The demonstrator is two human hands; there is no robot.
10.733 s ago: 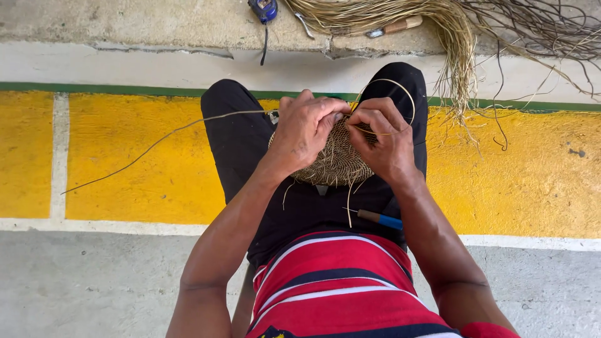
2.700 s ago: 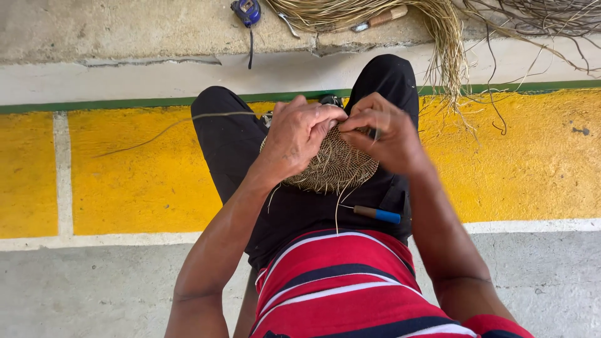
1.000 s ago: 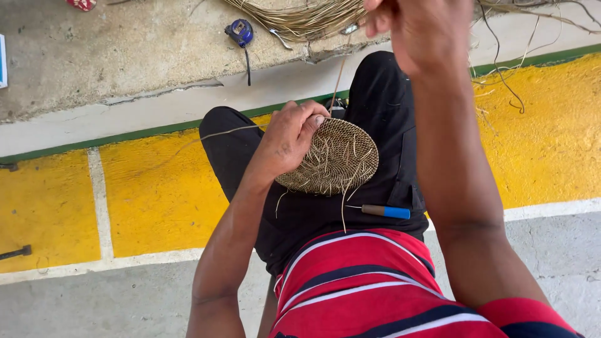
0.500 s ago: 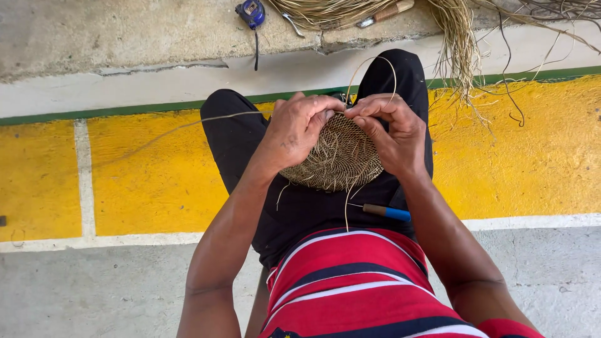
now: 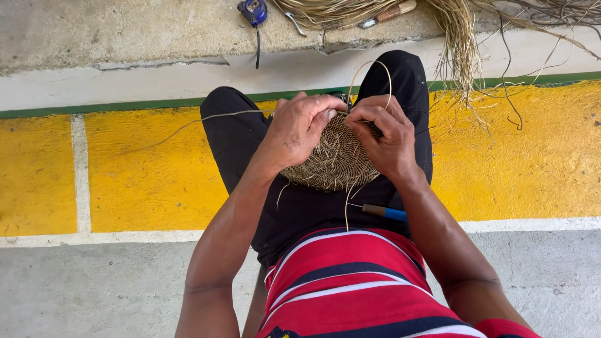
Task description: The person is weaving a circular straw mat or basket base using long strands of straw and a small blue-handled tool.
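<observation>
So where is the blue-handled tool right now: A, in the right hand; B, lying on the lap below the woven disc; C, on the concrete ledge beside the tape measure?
B: the blue-handled tool lies on the lap below the woven disc, and neither hand is holding it.

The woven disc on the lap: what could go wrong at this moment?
1. The loose strand loops high above both hands; it may tangle or kink if pulled.
2. The left hand and right hand pinch the woven disc only at its far edge, so it might slip off the lap.
3. The blue-handled tool lies on the thigh and could roll off.
</observation>
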